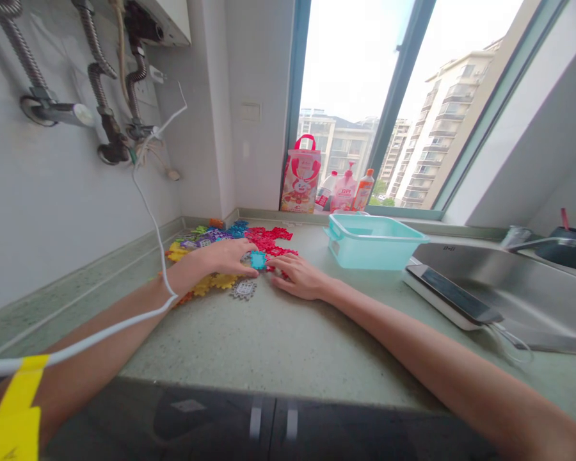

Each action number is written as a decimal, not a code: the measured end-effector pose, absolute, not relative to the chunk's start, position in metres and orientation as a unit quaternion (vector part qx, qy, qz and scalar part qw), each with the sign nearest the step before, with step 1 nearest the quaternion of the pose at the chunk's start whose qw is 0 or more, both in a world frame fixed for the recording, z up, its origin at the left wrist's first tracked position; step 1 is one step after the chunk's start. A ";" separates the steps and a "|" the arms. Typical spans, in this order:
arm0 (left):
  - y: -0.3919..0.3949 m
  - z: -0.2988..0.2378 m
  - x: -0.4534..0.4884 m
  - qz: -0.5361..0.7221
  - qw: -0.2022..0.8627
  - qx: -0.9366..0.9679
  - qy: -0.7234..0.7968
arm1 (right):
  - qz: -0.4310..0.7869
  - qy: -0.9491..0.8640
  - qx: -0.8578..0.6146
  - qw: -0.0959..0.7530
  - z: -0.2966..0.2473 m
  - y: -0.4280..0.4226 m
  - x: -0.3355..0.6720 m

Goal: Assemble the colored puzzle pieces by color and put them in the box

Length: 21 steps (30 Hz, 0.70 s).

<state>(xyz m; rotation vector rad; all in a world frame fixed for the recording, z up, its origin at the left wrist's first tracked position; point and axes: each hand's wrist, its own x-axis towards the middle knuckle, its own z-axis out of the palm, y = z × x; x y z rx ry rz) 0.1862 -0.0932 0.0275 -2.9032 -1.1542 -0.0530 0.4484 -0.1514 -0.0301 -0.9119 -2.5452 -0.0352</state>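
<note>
At the frame's centre, my left grip (226, 256) and right grip (297, 276) flank the blue piece (258, 259), seemingly to steady it from both sides, though I cannot tell whether either pinches it.

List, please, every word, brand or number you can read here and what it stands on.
"立白", apparently, on the pink pump bottle.
Print on the red-handled bag: too blurred.
Label on the white bottle: too blurred.
Label on the orange-capped bottle: too blurred.
Dark mark on the sink: too small.
Nothing readable on the blue piece or gray piece.
</note>
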 end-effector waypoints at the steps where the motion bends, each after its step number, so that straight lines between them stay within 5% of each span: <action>1: -0.093 0.029 0.185 -0.015 0.017 -0.930 -0.366 | -0.025 -0.914 -0.337 0.224 -0.029 -0.152 0.453; 9: -0.096 0.033 0.184 -0.044 0.110 -0.936 -0.333 | -0.016 -0.903 -0.362 0.230 -0.030 -0.151 0.463; 21: -0.107 0.032 0.195 -0.057 0.100 -0.941 -0.318 | 0.020 -0.909 -0.364 0.200 -0.031 -0.145 0.465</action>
